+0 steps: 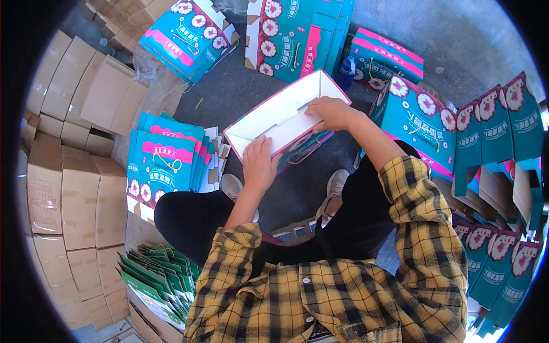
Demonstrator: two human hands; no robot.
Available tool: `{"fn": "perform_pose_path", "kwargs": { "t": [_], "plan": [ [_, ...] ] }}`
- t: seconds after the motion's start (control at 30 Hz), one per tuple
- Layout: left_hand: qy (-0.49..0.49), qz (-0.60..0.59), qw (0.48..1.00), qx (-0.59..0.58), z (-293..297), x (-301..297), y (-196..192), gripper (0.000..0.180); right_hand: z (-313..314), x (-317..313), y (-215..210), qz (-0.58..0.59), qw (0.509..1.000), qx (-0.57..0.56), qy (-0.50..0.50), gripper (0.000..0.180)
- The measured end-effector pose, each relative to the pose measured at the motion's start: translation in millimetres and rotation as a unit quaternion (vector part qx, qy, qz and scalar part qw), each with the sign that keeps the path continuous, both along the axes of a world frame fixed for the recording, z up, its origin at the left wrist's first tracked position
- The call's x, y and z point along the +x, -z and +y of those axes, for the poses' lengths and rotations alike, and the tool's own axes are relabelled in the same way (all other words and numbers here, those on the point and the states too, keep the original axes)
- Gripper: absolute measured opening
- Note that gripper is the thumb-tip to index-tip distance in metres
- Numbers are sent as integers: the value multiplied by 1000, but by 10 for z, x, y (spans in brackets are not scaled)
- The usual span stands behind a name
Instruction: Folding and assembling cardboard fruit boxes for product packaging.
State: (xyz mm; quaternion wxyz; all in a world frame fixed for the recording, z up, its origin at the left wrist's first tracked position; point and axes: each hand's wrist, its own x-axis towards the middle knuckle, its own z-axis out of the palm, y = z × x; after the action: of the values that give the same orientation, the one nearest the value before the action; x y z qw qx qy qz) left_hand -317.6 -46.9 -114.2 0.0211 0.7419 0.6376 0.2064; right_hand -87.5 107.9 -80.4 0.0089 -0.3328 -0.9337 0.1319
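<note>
A teal and pink cardboard gift box (269, 112) is held up in front of me, its open side toward me and its white inside showing. The flaps at its bottom lie folded across one another. My left hand (260, 163) grips the near left edge, fingers over the rim. At the right end, my right hand (333, 113) holds the near wall, its fingers reaching inside and the thumb partly hidden. Beneath the box, part of its printed outer side and a yellow cord handle show.
Flattened teal boxes (166, 160) lean in a stack at the left; more flat ones (286, 40) lie ahead. Formed boxes (420, 120) stand at the right, beside further rows. Brown cartons (77, 194) pile up at far left. A blue bottle (345, 73) stands ahead. Green bags (163, 280) sit lower left.
</note>
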Motion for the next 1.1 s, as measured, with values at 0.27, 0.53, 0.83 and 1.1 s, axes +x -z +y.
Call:
{"fn": "perform_pose_path", "kwargs": {
  "t": [0.27, 0.53, 0.83, 1.1],
  "plan": [
    [-159, -237, 951, 116, 141, -650, -39, 58, 292, 255, 25, 239, 939, 76, 238, 41],
    [-274, -614, 705, -227, 248, -1089, 166, 103, 754, 322, 235, 256, 884, -164, 355, 87],
    [-185, -733, 591, -282, 275, -1235, 709, 81, 641, 288, 304, 188, 784, -477, 349, 80],
    [-153, -772, 599, -147, 200, -1256, 314, 72, 455, 186, -165, 329, 773, -440, 317, 58]
  ]
}}
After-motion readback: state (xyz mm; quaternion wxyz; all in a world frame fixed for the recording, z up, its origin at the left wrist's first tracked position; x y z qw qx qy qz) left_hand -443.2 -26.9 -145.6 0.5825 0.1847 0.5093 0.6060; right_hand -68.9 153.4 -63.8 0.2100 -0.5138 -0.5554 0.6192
